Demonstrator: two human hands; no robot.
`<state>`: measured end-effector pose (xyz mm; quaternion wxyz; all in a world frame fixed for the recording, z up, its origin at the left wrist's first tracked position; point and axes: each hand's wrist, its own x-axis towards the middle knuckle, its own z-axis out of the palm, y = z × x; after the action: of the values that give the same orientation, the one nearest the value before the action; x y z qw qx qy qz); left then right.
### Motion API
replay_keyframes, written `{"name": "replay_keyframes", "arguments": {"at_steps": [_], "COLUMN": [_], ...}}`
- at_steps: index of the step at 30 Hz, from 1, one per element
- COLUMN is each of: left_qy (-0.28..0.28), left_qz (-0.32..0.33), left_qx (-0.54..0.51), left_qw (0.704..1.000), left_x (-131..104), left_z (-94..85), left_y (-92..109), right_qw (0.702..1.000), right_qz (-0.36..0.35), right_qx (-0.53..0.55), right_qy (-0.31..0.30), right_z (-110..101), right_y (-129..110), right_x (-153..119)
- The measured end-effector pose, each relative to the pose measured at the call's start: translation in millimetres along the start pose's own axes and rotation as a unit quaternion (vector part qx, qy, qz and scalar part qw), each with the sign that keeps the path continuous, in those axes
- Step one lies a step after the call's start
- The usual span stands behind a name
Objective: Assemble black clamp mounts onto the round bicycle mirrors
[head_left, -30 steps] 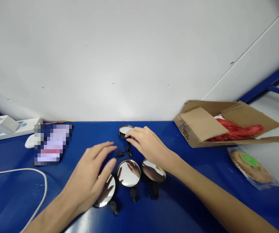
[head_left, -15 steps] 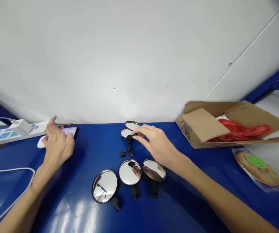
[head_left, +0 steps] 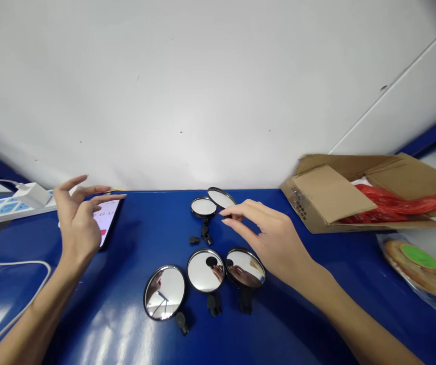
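Note:
My right hand pinches a small round mirror near its lower edge; the mirror is tilted, and the fingers hide its mount. Just left of it is another round mirror with a jointed black stem. A small black fitting lies beside that stem. Nearer me, three round mirrors with black mounts form a row: a left one, a middle one and a right one. My left hand is open with fingers spread, over the edge of a phone.
A white power strip with a plugged-in charger is at the left. A white cable curves below it. At the right are an open cardboard box holding a red plastic bag and a wrapped round pastry.
My right hand has moved slightly right with the mirror, away from the stemmed one. My left hand has turned and spread its fingers, uncovering more of the phone. The view has shifted a little.

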<state>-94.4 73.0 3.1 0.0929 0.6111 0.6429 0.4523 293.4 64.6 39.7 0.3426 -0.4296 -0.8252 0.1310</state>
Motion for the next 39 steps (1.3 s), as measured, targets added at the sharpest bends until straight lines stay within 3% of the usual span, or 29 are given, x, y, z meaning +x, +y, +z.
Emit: {"name": "replay_keyframes", "arguments": {"at_steps": [3,5,8,10,12,16,20,25,32,39], "left_qy": [0.001,-0.048,-0.166,-0.254,-0.294,-0.307,-0.287,-0.219,-0.184,-0.193], "left_qz": [0.016,0.027,0.012,-0.059,-0.125,-0.196,-0.227,-0.228,-0.237,-0.247], "left_qx": [-0.134,-0.193,-0.252,-0.359,-0.423,-0.464,-0.460,-0.453,-0.440,-0.421], "left_qw": [0.991,0.980,0.953,0.896,0.848,0.808,0.809,0.834,0.846,0.851], "left_x": [-13.0,-25.5,-46.4,-57.9,-65.2,-69.4,-68.4,-64.7,-61.8,-64.1], "left_z": [11.8,22.4,35.5,41.0,44.5,47.6,46.8,46.3,49.1,48.7], "left_y": [21.1,36.5,55.0,63.1,68.9,76.6,75.6,69.2,71.7,70.2], "right_qw": [0.998,0.995,0.989,0.983,0.977,0.972,0.983,0.995,0.987,0.979], "right_qz": [-0.055,-0.092,-0.131,-0.163,-0.191,-0.214,-0.167,-0.079,-0.024,0.016], "right_qx": [0.023,0.038,0.053,0.053,0.037,0.001,0.024,0.030,-0.017,-0.033], "right_qy": [0.008,-0.001,-0.037,-0.061,-0.083,-0.094,-0.072,-0.052,-0.159,-0.200], "right_z": [5.0,9.5,15.9,19.7,23.5,29.2,30.2,31.1,31.1,24.3], "right_y": [-1.9,-3.3,-7.1,-10.6,-14.1,-18.0,-16.6,-6.5,-2.9,0.6], "right_x": [-6.2,-10.4,-16.0,-19.3,-22.3,-26.9,-26.8,-23.0,-20.6,-17.1]}}
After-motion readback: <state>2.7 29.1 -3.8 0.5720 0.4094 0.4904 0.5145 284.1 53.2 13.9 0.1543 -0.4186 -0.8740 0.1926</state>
